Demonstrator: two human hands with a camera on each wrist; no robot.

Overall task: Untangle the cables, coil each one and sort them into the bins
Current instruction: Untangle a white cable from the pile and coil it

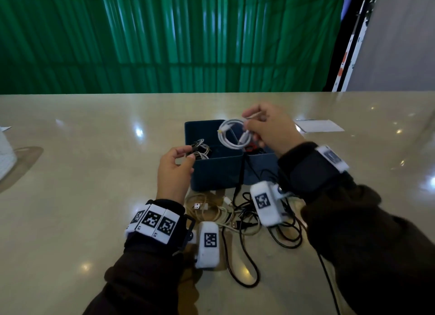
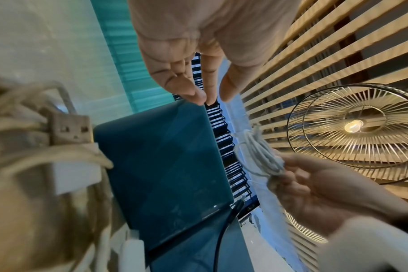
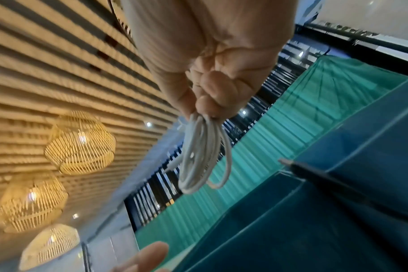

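My right hand (image 1: pixel 253 128) grips a coiled white cable (image 1: pixel 229 134) over the two dark blue bins (image 1: pixel 216 171); the right wrist view shows the coil (image 3: pixel 202 156) hanging from my curled fingers (image 3: pixel 218 93). My left hand (image 1: pixel 184 154) hovers at the left bin's near rim with loosely curved fingers and holds nothing; its fingertips (image 2: pixel 198 95) point at the bin wall (image 2: pixel 161 165). Coiled pale cables (image 1: pixel 200 148) lie in the left bin. A red and black item (image 1: pixel 250 148) shows in the right bin. Tangled beige cables (image 1: pixel 207 208) and black cables (image 1: pixel 249 223) lie in front of the bins.
A black cable (image 1: pixel 241 173) hangs over the bins' front wall down to the tangle. A white sheet of paper (image 1: pixel 319 125) lies at the right rear of the beige table (image 1: pixel 82 161). A white object (image 1: pixel 6 154) stands at the left edge. A green curtain (image 1: pixel 164 39) hangs behind.
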